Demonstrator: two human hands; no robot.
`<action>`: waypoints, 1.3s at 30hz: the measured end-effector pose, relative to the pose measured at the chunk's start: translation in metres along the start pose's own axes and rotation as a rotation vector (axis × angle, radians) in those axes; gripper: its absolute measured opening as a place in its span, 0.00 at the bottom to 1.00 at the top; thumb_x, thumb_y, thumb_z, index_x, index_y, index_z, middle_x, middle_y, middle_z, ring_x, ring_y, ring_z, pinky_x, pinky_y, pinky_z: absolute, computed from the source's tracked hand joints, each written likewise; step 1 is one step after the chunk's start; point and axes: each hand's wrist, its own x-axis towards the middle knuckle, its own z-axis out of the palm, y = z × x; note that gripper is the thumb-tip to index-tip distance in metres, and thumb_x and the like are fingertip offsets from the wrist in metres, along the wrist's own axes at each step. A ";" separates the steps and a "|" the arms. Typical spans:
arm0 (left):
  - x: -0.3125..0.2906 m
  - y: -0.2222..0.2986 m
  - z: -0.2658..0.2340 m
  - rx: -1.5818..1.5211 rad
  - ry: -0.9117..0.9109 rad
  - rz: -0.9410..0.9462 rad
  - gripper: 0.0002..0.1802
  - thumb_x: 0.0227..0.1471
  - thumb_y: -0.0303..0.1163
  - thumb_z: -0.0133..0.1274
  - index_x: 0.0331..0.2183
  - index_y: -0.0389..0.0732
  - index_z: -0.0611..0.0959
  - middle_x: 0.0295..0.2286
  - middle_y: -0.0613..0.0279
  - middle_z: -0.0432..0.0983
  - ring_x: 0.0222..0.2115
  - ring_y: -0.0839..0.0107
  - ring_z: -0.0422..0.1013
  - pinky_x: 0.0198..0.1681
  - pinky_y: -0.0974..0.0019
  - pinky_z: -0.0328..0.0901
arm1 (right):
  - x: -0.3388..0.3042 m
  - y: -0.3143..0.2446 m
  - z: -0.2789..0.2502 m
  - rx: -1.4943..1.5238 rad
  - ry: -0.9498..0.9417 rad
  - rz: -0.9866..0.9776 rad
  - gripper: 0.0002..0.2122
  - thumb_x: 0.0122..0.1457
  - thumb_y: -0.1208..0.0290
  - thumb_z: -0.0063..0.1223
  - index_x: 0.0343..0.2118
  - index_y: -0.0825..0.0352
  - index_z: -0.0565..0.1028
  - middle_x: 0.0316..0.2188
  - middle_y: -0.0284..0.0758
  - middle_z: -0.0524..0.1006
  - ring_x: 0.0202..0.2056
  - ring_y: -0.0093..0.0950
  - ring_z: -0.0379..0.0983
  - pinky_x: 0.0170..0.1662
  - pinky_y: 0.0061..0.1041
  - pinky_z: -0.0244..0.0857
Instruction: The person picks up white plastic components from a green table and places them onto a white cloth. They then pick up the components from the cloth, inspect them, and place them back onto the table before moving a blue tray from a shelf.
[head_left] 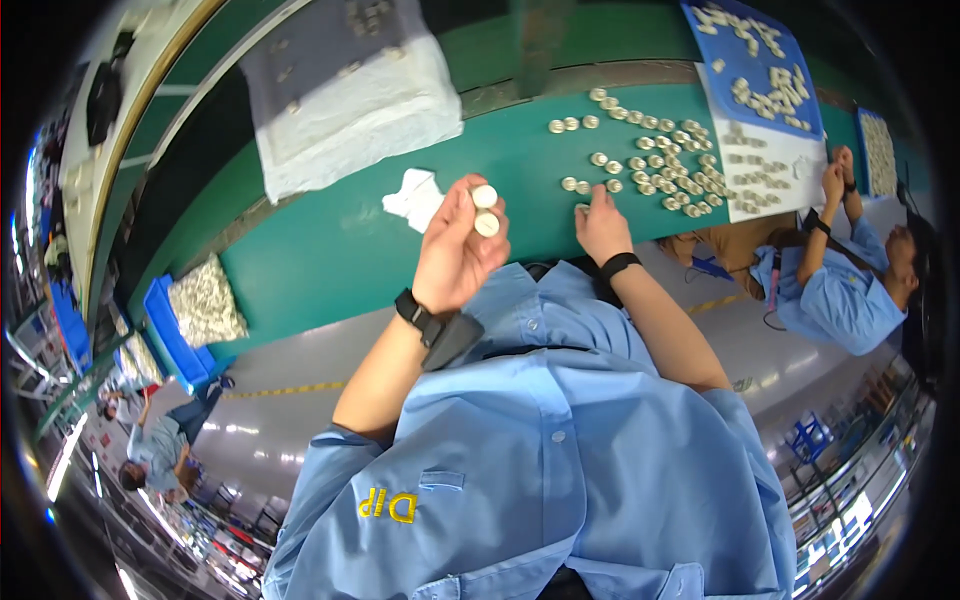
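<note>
My left hand is raised above the green table, palm up. Its fingers are closed on two small round white-faced parts, one next to the other. My right hand is down at the table, at the near end of a group of similar round parts with metallic-looking sides. Its fingertips are bent in beside a short row of these parts. What lies between those fingertips is mostly hidden. A crumpled white cloth or paper lies just left of my left hand.
A white-wrapped stack lies at the far left of the green table. A blue bin with a bag of small parts stands at the left end. On the right are a white sheet, a blue tray and a co-worker.
</note>
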 end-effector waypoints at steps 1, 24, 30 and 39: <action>-0.016 0.006 0.009 -0.078 -0.113 0.013 0.14 0.64 0.41 0.37 0.46 0.45 0.66 0.32 0.62 0.67 0.21 0.76 0.62 0.20 0.72 0.61 | 0.001 -0.004 0.001 0.001 -0.017 -0.024 0.23 0.54 0.70 0.52 0.50 0.70 0.58 0.35 0.53 0.72 0.32 0.51 0.74 0.34 0.45 0.71; -0.089 0.054 -0.006 -0.181 0.074 0.121 0.11 0.61 0.38 0.37 0.34 0.41 0.69 0.23 0.64 0.62 0.17 0.77 0.55 0.14 0.74 0.52 | 0.040 -0.013 0.031 -0.256 -0.075 -0.126 0.13 0.62 0.68 0.45 0.48 0.63 0.62 0.40 0.51 0.68 0.31 0.47 0.75 0.32 0.41 0.72; -0.082 0.061 -0.031 -0.127 0.109 0.074 0.11 0.57 0.37 0.40 0.26 0.43 0.70 0.19 0.66 0.63 0.15 0.77 0.56 0.15 0.72 0.52 | 0.018 -0.125 -0.044 1.399 -0.452 0.443 0.11 0.65 0.65 0.43 0.44 0.65 0.62 0.36 0.44 0.70 0.23 0.30 0.72 0.24 0.26 0.69; -0.071 0.055 -0.009 0.018 0.219 0.076 0.11 0.57 0.37 0.40 0.28 0.42 0.72 0.23 0.64 0.67 0.15 0.76 0.57 0.16 0.71 0.54 | -0.008 -0.186 -0.111 1.848 -1.321 -0.150 0.15 0.64 0.60 0.43 0.45 0.65 0.60 0.32 0.41 0.67 0.14 0.17 0.63 0.14 0.13 0.59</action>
